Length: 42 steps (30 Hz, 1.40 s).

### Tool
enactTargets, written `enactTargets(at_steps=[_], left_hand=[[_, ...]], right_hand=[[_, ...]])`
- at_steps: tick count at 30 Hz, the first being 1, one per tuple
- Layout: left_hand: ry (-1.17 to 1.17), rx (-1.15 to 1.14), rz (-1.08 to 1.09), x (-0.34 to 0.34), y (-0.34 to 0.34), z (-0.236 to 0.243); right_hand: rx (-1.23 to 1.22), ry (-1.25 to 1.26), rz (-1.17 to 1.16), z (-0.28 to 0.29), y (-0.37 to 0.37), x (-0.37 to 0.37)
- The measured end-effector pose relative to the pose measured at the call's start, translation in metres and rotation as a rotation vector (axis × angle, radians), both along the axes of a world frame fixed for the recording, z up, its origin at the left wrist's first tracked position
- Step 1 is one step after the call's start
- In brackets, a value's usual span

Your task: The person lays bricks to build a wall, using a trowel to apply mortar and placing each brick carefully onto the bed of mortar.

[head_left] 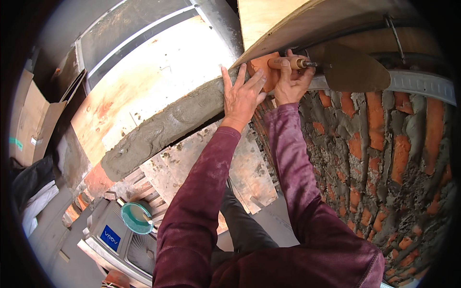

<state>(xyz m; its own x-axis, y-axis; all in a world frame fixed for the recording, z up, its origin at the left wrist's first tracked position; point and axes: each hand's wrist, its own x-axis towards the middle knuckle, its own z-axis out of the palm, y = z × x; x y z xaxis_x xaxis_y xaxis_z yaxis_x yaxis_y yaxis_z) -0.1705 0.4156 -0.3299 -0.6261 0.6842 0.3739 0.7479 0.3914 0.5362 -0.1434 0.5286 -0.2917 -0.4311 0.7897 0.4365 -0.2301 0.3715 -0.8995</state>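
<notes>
My right hand [293,81] is closed round the wooden handle of a trowel [354,67], whose broad blade points right, and it also touches an orange brick [270,65]. My left hand [237,103] grips the left part of that brick, two fingers stretched toward the plywood edge. The brick stands at the right end of a long bed of wet grey mortar [158,125], which runs down-left beside a pale board [134,81]. How far the brick sits in the mortar is hidden by my fingers.
A mortar-smeared brick wall [398,158] fills the right, with a metal strip [422,86] and curved plywood [264,14] above. Below lie a stained board [254,173] and a teal bucket [127,218] on grey equipment [98,242]. Folded cardboard [36,120] stands at the left.
</notes>
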Motion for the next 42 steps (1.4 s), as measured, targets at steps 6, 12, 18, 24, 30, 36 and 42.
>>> enactTargets(at_steps=[6, 12, 18, 24, 30, 36, 42], left_hand=[[0.0, -0.032, 0.014, -0.003, -0.004, 0.0], [0.04, -0.031, 0.052, 0.022, -0.034, 0.014], [-0.831, 0.139, -0.105, 0.188, -0.248, -0.058], [-1.264, -0.467, 0.627, 0.414, -0.59, -0.212], [-1.802, -0.27, 1.575, 0.597, -0.782, -0.278], [-1.57, -0.721, 1.833, 0.755, -0.881, -0.356], [-1.633, -0.875, 1.747, 0.805, -0.957, -0.456]], right_hand=[[-0.01, -0.008, 0.02, -0.004, 0.0, 0.004], [0.157, -0.196, -0.072, 0.021, -0.013, 0.022], [-0.235, -0.338, 0.266, 0.032, -0.147, 0.178], [-1.275, -0.839, 0.426, -0.051, -0.311, 0.307], [-1.468, -1.379, 0.592, -0.13, -0.455, 0.333], [-1.028, -1.772, 0.743, -0.166, -0.515, 0.317], [-0.722, -1.912, 0.693, -0.22, -0.508, 0.284]])
